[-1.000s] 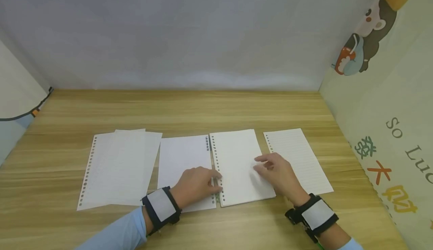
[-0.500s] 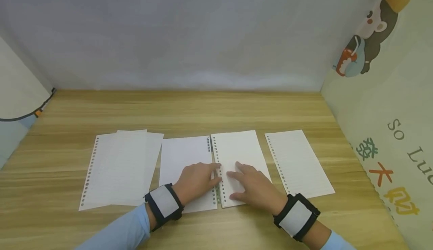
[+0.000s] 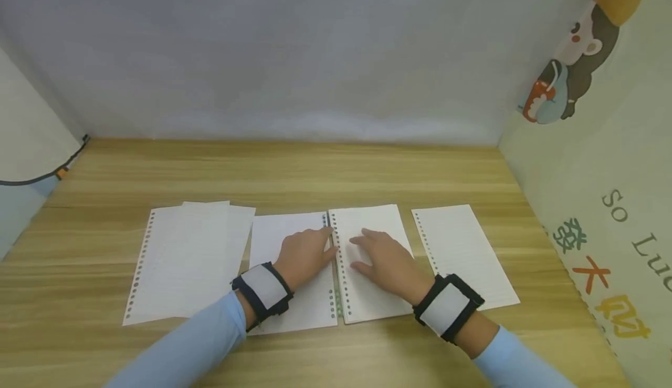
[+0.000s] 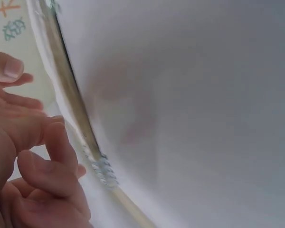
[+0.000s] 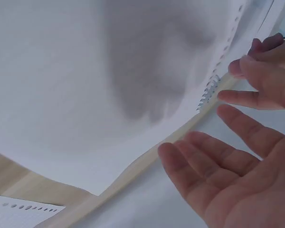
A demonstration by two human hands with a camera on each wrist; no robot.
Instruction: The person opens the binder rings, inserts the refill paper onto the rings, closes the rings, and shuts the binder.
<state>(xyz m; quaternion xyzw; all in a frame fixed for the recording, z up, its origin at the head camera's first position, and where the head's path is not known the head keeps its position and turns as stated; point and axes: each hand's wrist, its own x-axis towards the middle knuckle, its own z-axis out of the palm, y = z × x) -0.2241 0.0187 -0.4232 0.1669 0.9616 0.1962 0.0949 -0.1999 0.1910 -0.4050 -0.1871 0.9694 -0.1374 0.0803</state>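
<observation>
A loose-leaf notebook lies open, its punched left page [image 3: 286, 227] and right pages [image 3: 370, 216] flat on either side of a clear ring binding [image 4: 104, 172]. At the binding my left hand [image 3: 304, 255] has thumb and index finger apart near the punched edge; its other fingers are loosely curled, and it holds nothing I can make out. Over the right pages hovers my right hand [image 3: 389, 264], its fingers spread and a little bent, with nothing held. In the right wrist view its palm and fingers [image 5: 213, 161] stand clear of the paper.
Overlapping loose punched sheets [image 3: 181, 265] lie left of the notebook. One lined punched sheet [image 3: 464, 254] lies to its right. The wooden table [image 3: 294, 169] meets a pale backdrop [image 3: 283, 73] behind and a printed cloth [image 3: 577, 166] on the right.
My right hand has moved left from the right pages' outer edge toward the binding, then slightly away from me. My left hand has slid up along the binding.
</observation>
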